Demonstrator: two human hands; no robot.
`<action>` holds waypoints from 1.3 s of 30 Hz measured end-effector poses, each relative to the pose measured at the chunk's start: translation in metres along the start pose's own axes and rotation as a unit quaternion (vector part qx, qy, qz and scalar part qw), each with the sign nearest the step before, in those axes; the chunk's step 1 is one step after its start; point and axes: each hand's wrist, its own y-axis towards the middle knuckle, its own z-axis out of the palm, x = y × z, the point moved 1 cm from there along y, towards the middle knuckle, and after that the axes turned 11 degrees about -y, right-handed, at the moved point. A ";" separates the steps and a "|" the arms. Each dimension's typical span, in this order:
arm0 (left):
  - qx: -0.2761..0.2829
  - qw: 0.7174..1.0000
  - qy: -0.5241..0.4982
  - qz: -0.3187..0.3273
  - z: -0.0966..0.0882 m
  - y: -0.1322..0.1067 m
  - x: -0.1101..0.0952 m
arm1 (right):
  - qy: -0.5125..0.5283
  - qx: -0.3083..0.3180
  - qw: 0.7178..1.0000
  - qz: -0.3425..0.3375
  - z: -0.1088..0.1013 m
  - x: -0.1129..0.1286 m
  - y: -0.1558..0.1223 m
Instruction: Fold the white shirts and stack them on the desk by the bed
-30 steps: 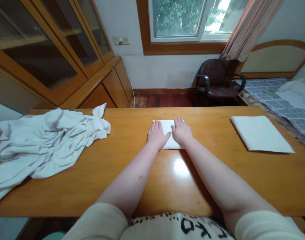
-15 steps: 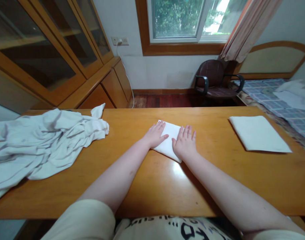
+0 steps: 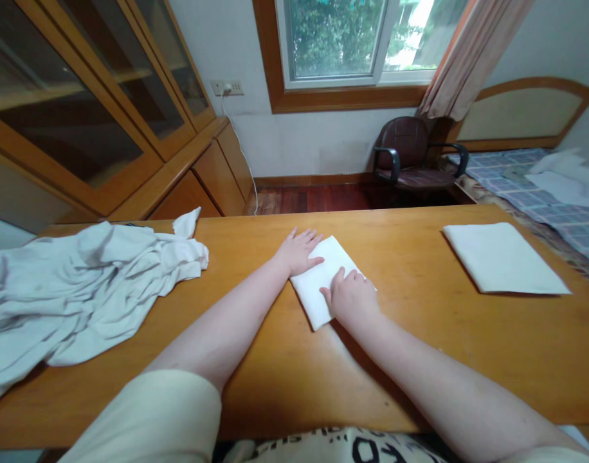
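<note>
A small folded white cloth [image 3: 320, 288] lies turned at an angle on the middle of the wooden table [image 3: 275, 360]. My left hand [image 3: 299, 251] rests flat on its far left corner with fingers stretched out. My right hand [image 3: 350, 299] sits on the cloth's near right edge with its fingers curled round that edge. Both forearms reach across the table from the near side.
A heap of crumpled white cloths [image 3: 77, 289] covers the table's left end. A larger folded white cloth [image 3: 504, 257] lies at the right end. Beyond the table stand a glass-door cabinet [image 3: 92, 109], a dark armchair [image 3: 410, 157] and a bed [image 3: 559, 193].
The small folded cloth has been turned clockwise from square to diagonal under both hands. My right hand moved nearer to me and its fingers curled over the cloth's edge.
</note>
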 end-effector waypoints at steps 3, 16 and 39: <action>-0.115 0.985 0.039 -0.124 -0.001 -0.007 0.003 | 0.037 -0.011 0.999 0.001 -0.003 -0.011 0.005; -0.140 0.964 -0.079 -0.210 0.016 -0.066 -0.062 | 0.234 -0.117 0.958 -0.116 0.035 -0.048 0.048; -0.103 0.945 -0.015 -0.311 0.027 -0.059 -0.077 | 0.122 -0.053 0.987 -0.091 0.044 -0.020 0.039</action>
